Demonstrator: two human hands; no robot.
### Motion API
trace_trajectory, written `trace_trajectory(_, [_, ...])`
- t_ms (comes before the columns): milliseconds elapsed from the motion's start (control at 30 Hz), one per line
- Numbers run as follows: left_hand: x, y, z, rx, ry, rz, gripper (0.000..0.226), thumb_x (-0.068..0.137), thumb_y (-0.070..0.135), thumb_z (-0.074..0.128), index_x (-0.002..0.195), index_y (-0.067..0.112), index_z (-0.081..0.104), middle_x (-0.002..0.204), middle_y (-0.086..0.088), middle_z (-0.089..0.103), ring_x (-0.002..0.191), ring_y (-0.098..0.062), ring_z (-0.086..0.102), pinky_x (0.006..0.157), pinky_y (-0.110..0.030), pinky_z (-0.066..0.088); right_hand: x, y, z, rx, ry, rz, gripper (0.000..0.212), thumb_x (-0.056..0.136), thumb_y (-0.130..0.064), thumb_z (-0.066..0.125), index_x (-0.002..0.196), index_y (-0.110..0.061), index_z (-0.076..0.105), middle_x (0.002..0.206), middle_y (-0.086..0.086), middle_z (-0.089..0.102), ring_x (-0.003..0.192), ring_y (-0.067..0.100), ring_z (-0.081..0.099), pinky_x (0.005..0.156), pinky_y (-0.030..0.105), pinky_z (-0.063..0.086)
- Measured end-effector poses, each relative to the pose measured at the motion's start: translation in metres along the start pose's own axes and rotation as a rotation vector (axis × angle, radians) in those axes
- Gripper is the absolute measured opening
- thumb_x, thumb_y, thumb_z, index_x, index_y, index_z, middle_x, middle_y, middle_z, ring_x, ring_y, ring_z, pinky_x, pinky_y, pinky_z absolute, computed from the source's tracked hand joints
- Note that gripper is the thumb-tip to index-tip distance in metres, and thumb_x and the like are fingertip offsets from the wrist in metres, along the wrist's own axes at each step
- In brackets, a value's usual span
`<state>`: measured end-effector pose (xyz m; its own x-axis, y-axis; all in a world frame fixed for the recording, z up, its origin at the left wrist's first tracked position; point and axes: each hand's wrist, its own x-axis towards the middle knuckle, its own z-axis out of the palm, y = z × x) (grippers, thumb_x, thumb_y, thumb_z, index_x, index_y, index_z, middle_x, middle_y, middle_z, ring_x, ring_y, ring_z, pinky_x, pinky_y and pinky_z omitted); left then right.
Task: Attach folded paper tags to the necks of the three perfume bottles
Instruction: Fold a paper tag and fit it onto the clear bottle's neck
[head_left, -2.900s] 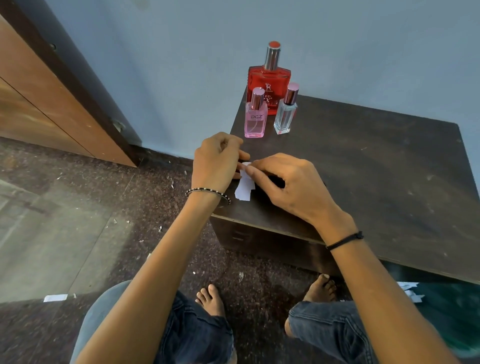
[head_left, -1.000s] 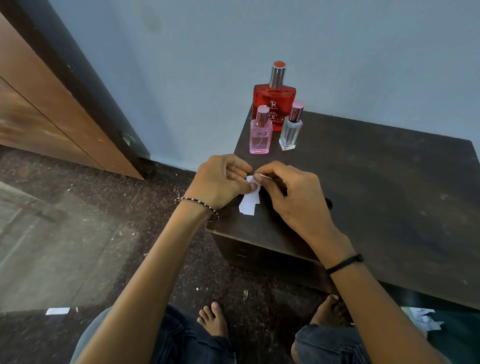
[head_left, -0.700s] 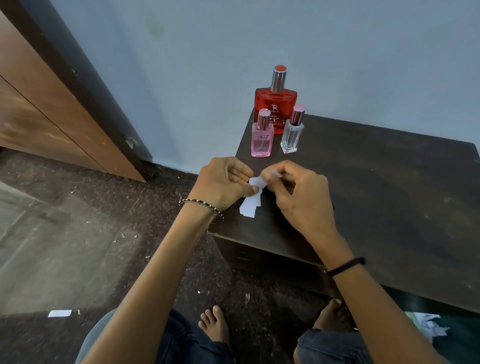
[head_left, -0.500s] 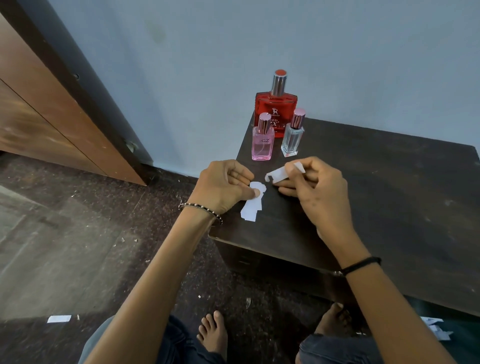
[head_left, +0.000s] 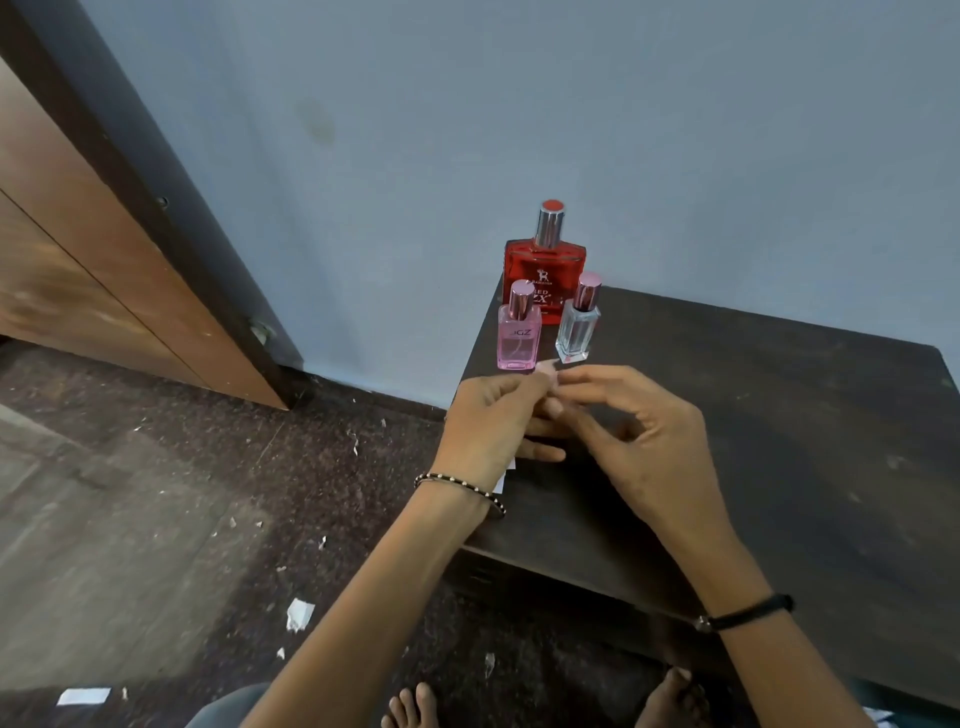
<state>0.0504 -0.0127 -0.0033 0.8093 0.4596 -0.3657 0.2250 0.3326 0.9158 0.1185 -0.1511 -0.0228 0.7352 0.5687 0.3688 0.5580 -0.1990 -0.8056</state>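
Paper tag (head_left: 548, 370) sits beyond the nearest things, the bare feet (head_left: 410, 706) and a torn scrap (head_left: 298, 614) on the speckled floor (head_left: 156, 519). Above the front corner of the table (head_left: 779, 441), the left hand (head_left: 485, 421) and right hand (head_left: 644, 431) meet fingertip to fingertip. Each pinches the small pale tag between thumb and forefinger. The tag is blurred, so its fold cannot be made out. A second white slip (head_left: 505, 477) peeks out on the table under the left wrist. Just past the fingertips stands the pink bottle (head_left: 518, 340), with the clear bottle (head_left: 575, 332) beside it. The larger red bottle (head_left: 543, 270) stands behind both, near the wall (head_left: 623, 130). No neck carries a tag yet. The tag looks featherlight and limp, easy to crumple or tear, and is best held by its edges. The bottles are smooth glass and could probably tip, so one should be steadied by its body while the tag goes round its neck.
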Motion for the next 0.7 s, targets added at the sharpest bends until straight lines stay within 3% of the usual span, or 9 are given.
trace_trajectory(100, [0.001,-0.005,0.001,0.037,0.049,0.05,0.025,0.101,0.019,0.06,0.089,0.002,0.074,0.076,-0.009,0.074,0.062,-0.016,0.074,0.049,-0.026,0.06,0.0,0.004,-0.003,-0.012,-0.033,0.023,0.026,0.089,-0.008,0.074,0.111,-0.022,0.078,0.116,-0.011,0.072,0.108,-0.001,0.067,0.069,0.014,0.056])
trace_trajectory(200, [0.002,-0.009,-0.002,0.181,0.086,0.121,0.027,0.101,0.02,0.059,0.098,-0.001,0.074,0.087,-0.017,0.078,0.076,-0.027,0.077,0.058,-0.03,0.063,0.005,0.008,-0.004,-0.045,0.06,0.101,0.028,0.09,-0.007,0.074,0.112,-0.025,0.075,0.108,-0.013,0.072,0.1,-0.001,0.067,0.069,0.007,0.051])
trace_trajectory(300, [0.002,-0.011,-0.001,0.263,0.09,0.167,0.026,0.1,0.023,0.061,0.096,0.002,0.075,0.085,-0.018,0.078,0.072,-0.029,0.076,0.061,-0.034,0.064,0.017,0.011,0.002,-0.119,0.179,0.206,0.025,0.094,-0.029,0.072,0.119,-0.025,0.069,0.109,-0.015,0.069,0.093,-0.007,0.065,0.067,0.002,0.048])
trace_trajectory(433, [0.003,-0.01,0.0,0.37,0.137,0.201,0.021,0.097,0.028,0.065,0.101,0.01,0.073,0.084,-0.008,0.078,0.049,-0.012,0.071,0.046,-0.013,0.05,0.034,0.014,0.013,-0.125,0.216,0.301,0.054,0.09,-0.049,0.072,0.133,-0.02,0.058,0.132,-0.005,0.066,0.103,0.001,0.064,0.073,0.007,0.043])
trace_trajectory(500, [0.002,-0.011,0.0,0.361,0.151,0.209,0.014,0.096,0.028,0.066,0.103,0.015,0.065,0.081,-0.006,0.077,0.046,-0.011,0.069,0.043,-0.01,0.045,0.039,0.015,0.018,-0.116,0.202,0.321,0.062,0.089,-0.053,0.072,0.137,-0.019,0.054,0.136,-0.001,0.065,0.106,0.005,0.063,0.075,0.007,0.041])
trace_trajectory(600, [0.0,-0.013,-0.003,0.346,0.15,0.246,0.013,0.096,0.02,0.067,0.099,0.02,0.055,0.075,-0.009,0.074,0.045,-0.012,0.066,0.043,-0.013,0.047,0.045,0.013,0.027,-0.14,0.165,0.314,0.061,0.089,-0.053,0.072,0.138,-0.021,0.053,0.127,-0.01,0.064,0.084,-0.007,0.06,0.069,0.006,0.038])
trace_trajectory(700, [0.0,-0.013,-0.005,0.384,0.122,0.281,0.009,0.096,0.018,0.067,0.094,0.019,0.057,0.076,-0.009,0.073,0.047,-0.013,0.067,0.044,-0.015,0.049,0.049,0.012,0.033,-0.156,0.154,0.291,0.049,0.094,-0.046,0.069,0.134,-0.021,0.055,0.107,-0.02,0.059,0.071,-0.015,0.059,0.066,0.005,0.039])
